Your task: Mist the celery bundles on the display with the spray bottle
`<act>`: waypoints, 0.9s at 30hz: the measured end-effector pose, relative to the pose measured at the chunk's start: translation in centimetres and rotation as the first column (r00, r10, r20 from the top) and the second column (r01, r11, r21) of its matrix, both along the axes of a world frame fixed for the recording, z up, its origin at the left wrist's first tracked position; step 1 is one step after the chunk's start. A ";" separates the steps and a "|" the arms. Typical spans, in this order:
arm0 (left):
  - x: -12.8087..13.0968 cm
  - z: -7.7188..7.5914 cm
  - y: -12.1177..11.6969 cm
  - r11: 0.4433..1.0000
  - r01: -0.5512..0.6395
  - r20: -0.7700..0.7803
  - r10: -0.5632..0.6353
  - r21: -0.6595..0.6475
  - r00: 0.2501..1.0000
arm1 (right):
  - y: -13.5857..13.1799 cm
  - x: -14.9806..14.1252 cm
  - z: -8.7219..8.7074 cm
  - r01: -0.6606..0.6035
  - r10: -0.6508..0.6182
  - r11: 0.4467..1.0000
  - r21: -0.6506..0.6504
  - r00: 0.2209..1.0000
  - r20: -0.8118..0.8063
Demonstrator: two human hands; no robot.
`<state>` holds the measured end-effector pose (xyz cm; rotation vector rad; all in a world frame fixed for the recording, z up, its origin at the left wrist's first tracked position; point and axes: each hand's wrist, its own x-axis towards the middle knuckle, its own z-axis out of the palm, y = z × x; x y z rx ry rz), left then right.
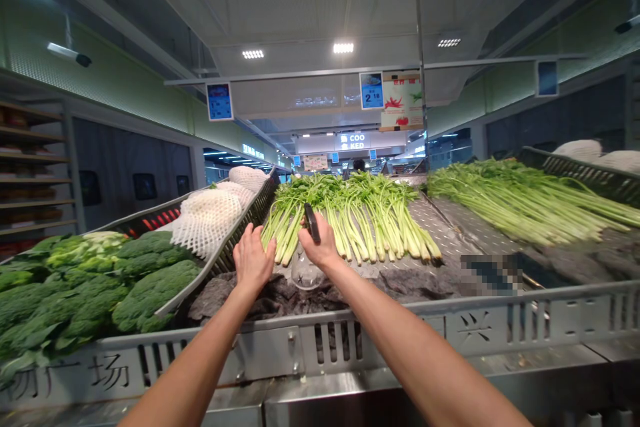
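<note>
My right hand (pixel 319 243) grips a spray bottle with a black head (pixel 312 223) and a clear, rounded body (pixel 306 273). The bottle is over the front of the shelf, before the stalk ends of the celery (pixel 350 213). The celery lies in a row with its leaves to the back and pale stalk ends toward me. My left hand (pixel 253 257) is at the left end of that row, fingers apart and pointing forward. Its fingertips are close to the leftmost stalks; whether they touch, I cannot tell.
Broccoli (pixel 155 273) and net-wrapped produce (pixel 207 217) fill the left side, behind a black crate wall (pixel 245 227). Dark crumpled cloth (pixel 215 297) lies along the front, inside a grey slotted rail (pixel 390 327). More celery (pixel 520 203) shows at right, possibly a reflection. Price signs (pixel 371 91) hang above.
</note>
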<state>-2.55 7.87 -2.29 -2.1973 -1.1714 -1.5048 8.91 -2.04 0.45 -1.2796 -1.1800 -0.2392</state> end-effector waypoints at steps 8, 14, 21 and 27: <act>1.2 1.6 -1.1 0.996 0.090 0.039 -0.090 -0.001 0.995 | 0.3 1.3 1.1 0.152 -0.152 0.988 -0.022 0.988 0.016; 4.1 0.0 -3.6 0.680 0.653 0.412 -0.518 -0.333 0.749 | 0.5 2.0 0.3 0.101 -0.101 0.995 0.000 0.993 -0.068; 6.0 -2.8 -5.4 0.270 0.873 0.489 -0.742 -0.407 0.458 | -0.2 3.4 0.5 0.140 -0.140 0.990 -0.010 0.987 -0.074; 6.2 -3.8 -5.3 0.451 0.812 0.369 -0.731 -0.370 0.575 | -0.6 3.9 -0.5 0.139 -0.140 0.990 0.035 0.990 0.018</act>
